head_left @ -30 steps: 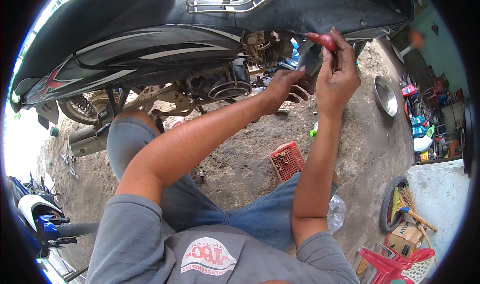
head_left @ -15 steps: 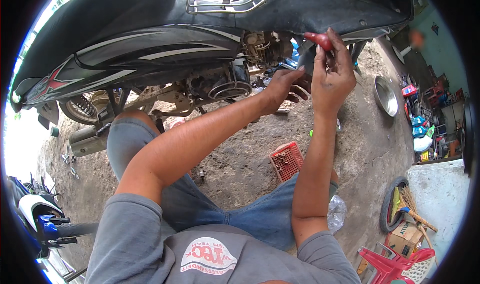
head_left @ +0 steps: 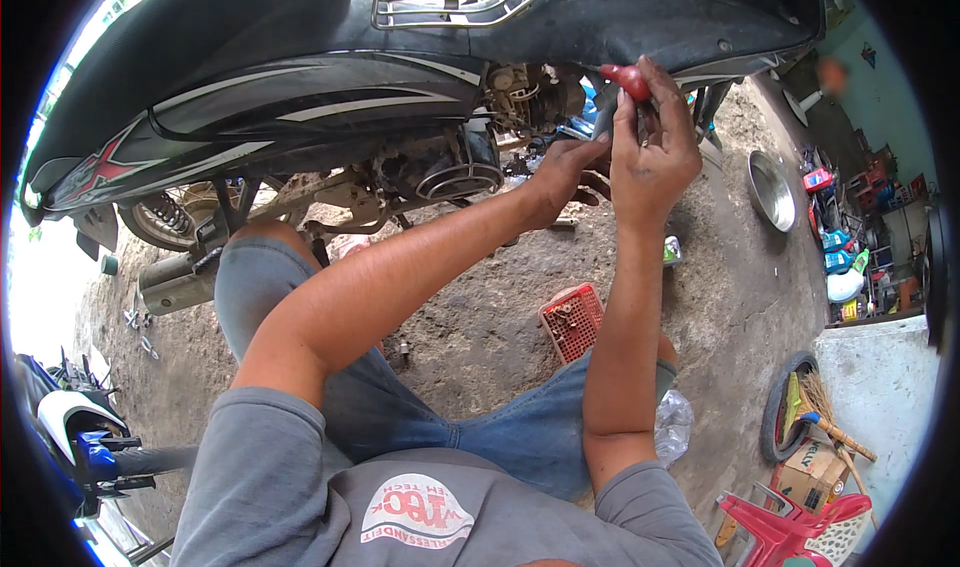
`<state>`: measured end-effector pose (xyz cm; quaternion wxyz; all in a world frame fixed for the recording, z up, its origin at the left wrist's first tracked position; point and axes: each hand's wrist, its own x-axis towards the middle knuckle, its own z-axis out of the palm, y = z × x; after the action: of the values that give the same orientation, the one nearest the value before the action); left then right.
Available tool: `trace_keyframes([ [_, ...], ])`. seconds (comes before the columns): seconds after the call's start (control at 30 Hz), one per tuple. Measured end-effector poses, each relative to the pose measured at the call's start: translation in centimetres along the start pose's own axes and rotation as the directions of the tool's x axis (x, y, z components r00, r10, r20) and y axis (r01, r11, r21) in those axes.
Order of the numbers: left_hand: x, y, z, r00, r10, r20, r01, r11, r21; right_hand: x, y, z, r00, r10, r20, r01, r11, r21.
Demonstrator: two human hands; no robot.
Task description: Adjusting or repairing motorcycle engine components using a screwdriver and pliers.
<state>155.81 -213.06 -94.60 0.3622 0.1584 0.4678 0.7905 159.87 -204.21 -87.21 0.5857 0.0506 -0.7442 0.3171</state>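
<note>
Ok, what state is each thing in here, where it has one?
Red bulbous object, held in right hand
Left hand, partly curled; grip unclear
Black motorcycle, inner parts exposed
Red basket, holding small parts
Metal basin, open side in view
Clear plastic bag, crumpled

A grey, short-sleeved, printed T-shirt [head_left: 520, 512] tops faded blue denims [head_left: 525, 427].
</note>
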Motion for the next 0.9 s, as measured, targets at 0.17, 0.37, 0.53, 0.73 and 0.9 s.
trace_keyframes([
  [0.17,-0.1,0.1,-0.1,1.0,-0.002,-0.013,0.002,1.0,-0.009,0.1,-0.2,0.2,1.0,-0.03,-0.007,0.029,0.999,-0.031],
  [0.37,0.0,-0.1,-0.2,1.0,-0.002,-0.027,0.001,1.0,-0.004,0.3,-1.2,0.2,0.997,-0.072,-0.011,0.071,0.996,-0.059],
  [0.53,0.2,0.0,-0.2,1.0,0.002,-0.024,-0.002,1.0,0.006,0.3,-0.5,0.3,0.996,-0.089,-0.022,0.087,0.994,-0.073],
  [0.73,0.1,-0.3,-0.4,1.0,0.001,-0.023,-0.001,1.0,0.008,0.3,-0.1,0.4,0.996,-0.077,-0.033,0.076,0.997,-0.034],
  [0.9,0.2,-0.4,-0.6,1.0,0.003,-0.027,-0.003,1.0,0.014,0.3,-0.1,0.6,0.996,-0.076,-0.046,0.075,0.997,-0.023],
])
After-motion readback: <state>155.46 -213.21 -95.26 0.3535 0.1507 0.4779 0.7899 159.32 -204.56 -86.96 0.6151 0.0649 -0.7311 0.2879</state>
